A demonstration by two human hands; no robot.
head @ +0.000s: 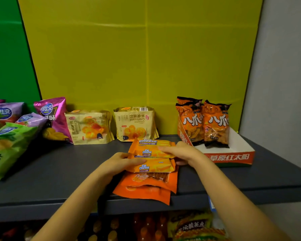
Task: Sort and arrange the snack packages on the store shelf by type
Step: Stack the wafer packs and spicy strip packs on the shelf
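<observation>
Wafer packs, stacked on orange bags at shelf front: light, slippery film over brittle wafers, judged best held flat by short ends; left grip clasps lower pack, right grip pinches upper pack.

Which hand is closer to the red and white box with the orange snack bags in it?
The right hand. It holds the Cal Cheese packs right beside the red and white box. The left hand holds the packs' other side, farther from the box.
</observation>
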